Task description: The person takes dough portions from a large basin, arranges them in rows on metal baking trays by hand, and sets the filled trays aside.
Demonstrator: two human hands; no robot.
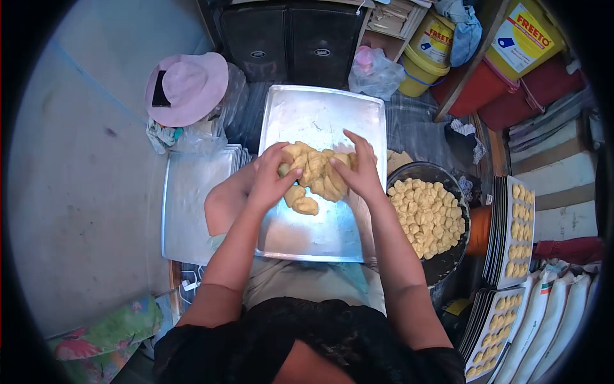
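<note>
A heap of yellow dough pieces [314, 168] is bunched between my two hands over a shiny metal baking tray [307, 233] at my lap. My left hand [271, 174] is closed round the heap's left side, its thumb pressed against the dough. On the other side, my right hand [359, 169] grips the heap with its thumb at the front, while one finger stretches away from the dough. A few pieces hang or lie at the heap's lower left. Whether the heap rests on the tray or is lifted, I cannot tell.
At right stands a black basin [465, 221] full of dough pieces. Stacked trays [517, 233] with rows of shaped dough stand beyond it. More metal trays [192, 198] lie at left, near a pink hat [192, 83]. Yellow buckets [425, 61] and black speakers [288, 45] are behind.
</note>
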